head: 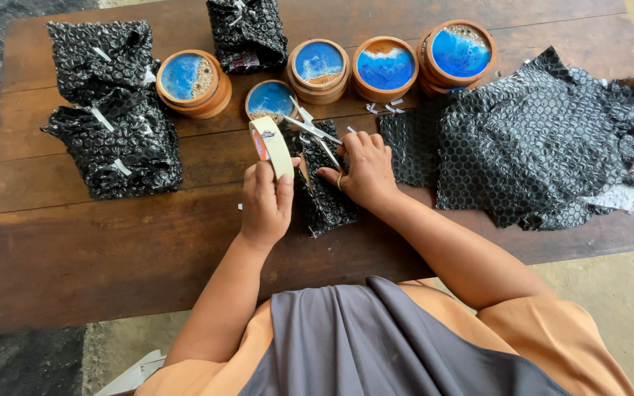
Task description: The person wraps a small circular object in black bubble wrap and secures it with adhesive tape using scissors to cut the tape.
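Observation:
My left hand (pixel 266 199) holds a roll of cream masking tape (pixel 271 147) upright above the wooden table (pixel 75 249). A strip of tape runs from the roll toward my right hand (pixel 361 169). My right hand grips silver scissors (pixel 311 130), their blades open and pointing left toward the tape. Under both hands lies a small parcel wrapped in black bubble wrap (pixel 328 202). A round wooden coaster with a blue resin top (pixel 270 99) sits just behind the tape roll.
Three wrapped black bundles lie at the left (pixel 115 139) and back (pixel 247 33). Stacks of blue-topped wooden coasters (pixel 192 81) (pixel 319 67) (pixel 384 67) (pixel 458 55) line the back. Loose black bubble wrap sheets (pixel 544 139) cover the right side. Small tape scraps (pixel 387 108) lie nearby.

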